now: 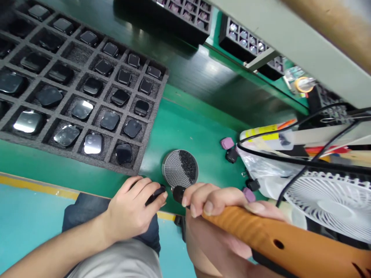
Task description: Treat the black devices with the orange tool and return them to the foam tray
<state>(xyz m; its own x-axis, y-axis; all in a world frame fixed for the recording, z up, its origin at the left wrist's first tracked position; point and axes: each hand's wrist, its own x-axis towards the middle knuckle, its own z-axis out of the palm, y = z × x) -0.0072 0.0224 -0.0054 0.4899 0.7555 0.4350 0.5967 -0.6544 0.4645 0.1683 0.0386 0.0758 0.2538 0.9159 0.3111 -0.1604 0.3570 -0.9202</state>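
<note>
My left hand (pixel 131 204) is closed round a small black smartwatch body (pixel 156 194), most of it covered by the fingers. My right hand (pixel 214 197) wraps the front of an orange electric screwdriver (pixel 278 241), whose black nose (pixel 179 193) points left towards the watch body with a small gap between. Just beyond the nose sits a round screw dish (pixel 179 168) with a perforated plate, partly covered by tiny dark pieces that look like screws. At left lies a grey foam tray (pixel 136 154) with black smartwatch bodies (pixel 124 153) in most of its compartments.
Black trays (pixel 188 31) of small parts stand at the back under a pale beam (pixel 290 34). To the right, a white fan (pixel 333 208), black cables (pixel 275 158) and a plastic bottle (pixel 266 135) crowd the green bench (pixel 185 123). Small pink blocks (pixel 227 143) lie near them.
</note>
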